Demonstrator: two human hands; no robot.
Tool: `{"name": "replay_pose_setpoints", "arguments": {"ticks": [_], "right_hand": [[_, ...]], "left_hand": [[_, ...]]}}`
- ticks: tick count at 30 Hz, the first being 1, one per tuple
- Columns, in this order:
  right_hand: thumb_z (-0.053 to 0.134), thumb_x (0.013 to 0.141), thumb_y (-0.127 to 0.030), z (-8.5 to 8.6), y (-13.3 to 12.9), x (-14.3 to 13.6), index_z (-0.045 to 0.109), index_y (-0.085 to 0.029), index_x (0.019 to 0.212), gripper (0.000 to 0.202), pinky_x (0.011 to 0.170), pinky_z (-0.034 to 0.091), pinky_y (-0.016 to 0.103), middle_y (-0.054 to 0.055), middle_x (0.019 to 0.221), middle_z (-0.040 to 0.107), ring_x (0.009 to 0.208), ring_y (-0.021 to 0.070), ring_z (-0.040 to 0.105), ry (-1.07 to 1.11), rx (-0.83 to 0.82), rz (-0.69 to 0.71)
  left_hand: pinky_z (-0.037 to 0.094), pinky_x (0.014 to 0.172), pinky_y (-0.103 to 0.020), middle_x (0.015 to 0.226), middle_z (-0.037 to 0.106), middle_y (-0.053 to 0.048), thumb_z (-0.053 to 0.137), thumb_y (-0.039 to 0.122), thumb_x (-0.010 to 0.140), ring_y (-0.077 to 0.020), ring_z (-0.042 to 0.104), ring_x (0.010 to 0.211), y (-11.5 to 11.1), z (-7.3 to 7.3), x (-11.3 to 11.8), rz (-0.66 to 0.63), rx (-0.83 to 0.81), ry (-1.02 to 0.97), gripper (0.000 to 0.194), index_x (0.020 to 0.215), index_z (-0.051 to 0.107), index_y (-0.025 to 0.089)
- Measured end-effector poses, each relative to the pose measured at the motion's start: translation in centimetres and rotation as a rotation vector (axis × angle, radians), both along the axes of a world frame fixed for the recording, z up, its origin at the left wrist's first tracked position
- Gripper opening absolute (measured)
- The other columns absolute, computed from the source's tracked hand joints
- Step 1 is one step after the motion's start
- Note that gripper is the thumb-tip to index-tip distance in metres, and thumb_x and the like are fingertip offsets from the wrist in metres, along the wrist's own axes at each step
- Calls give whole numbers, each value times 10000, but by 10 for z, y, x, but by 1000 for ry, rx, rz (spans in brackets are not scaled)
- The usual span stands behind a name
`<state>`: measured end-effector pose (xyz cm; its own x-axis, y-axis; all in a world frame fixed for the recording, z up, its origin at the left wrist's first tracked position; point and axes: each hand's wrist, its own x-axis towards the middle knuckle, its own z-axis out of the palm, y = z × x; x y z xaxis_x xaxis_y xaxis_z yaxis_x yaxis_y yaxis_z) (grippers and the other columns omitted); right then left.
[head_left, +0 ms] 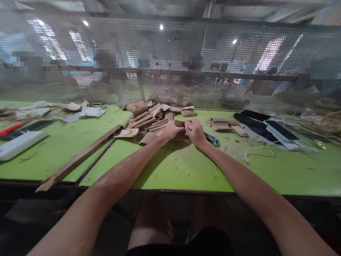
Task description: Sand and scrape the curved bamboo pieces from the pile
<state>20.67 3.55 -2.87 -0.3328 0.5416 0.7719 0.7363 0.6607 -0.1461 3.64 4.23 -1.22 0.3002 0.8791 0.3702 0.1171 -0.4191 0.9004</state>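
Observation:
Over the middle of the green table (170, 170), my left hand (172, 131) is closed on a brown curved piece (179, 124) that looks like split bamboo. My right hand (195, 131) meets it from the other side, fingers pinched around a thin pen-like tool (189, 128); its exact kind is too small to make out. Just beyond and to the left lies a heap of similar curved pieces (144, 119). A black and teal utility knife (212, 139) rests on the table by my right wrist, partly hidden behind it.
More curved pieces (221, 123) lie to the right, near phones (282, 131), a dark cloth (254, 126) and a white cable (257, 148). A long wooden strip (82, 154) crosses the left side, overhanging the front edge. A perforated screen (170, 64) stands along the back, people behind it.

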Motion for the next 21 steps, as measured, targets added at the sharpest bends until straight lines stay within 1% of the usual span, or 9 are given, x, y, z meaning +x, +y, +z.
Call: {"name": "replay_pose_setpoints", "arguments": {"ticks": [3,7,9,12,14,18,21], "right_hand": [[438,1028,-289,1,-2,-1,723,-205,1260,377,991,486,481,143,1156,662,1089,293,564,12,41,39],[465,998,-253,1,-1,1,753,-186,1129,324,962,498,486,152,1102,618,1029,293,545,38,2,-1],[469,997,-249,1,-3,1,755,-183,1084,306,964,494,493,151,1072,605,1019,294,538,50,-10,-11],[471,1001,-251,3,-9,-3,736,-198,1114,292,969,493,487,137,1069,590,1038,289,540,86,-5,19],[484,998,-250,6,-14,-8,714,-203,1122,266,967,496,476,131,1074,589,1046,282,545,123,-5,36],[526,995,-282,14,-23,-14,653,-230,978,138,944,500,444,106,1012,613,1017,264,562,175,-3,69],[557,980,-294,14,-22,-13,622,-235,941,97,936,500,424,100,1022,627,1017,253,580,209,6,94]], "left_hand": [[462,676,-257,696,681,-20,719,309,636,-138,553,675,2,-1,-2,-22,-7,4,206,701,701,115],[464,675,-259,690,669,-17,706,267,613,-139,543,673,5,-4,-4,17,16,1,169,693,694,118],[477,692,-262,709,681,-25,706,279,634,-144,558,689,7,-5,-5,-20,27,-9,181,712,708,116],[492,700,-266,720,692,-33,716,277,636,-150,577,699,8,-5,-5,-54,8,-13,188,720,712,110],[490,686,-262,715,687,-34,715,269,628,-147,574,688,9,-4,-6,-57,3,-2,176,702,698,110],[459,644,-247,684,657,-27,705,338,667,-134,538,661,7,-3,-6,-73,51,10,221,662,672,119],[442,615,-245,651,625,-23,704,364,661,-132,516,643,7,-3,-5,-69,49,3,248,632,642,126]]}}
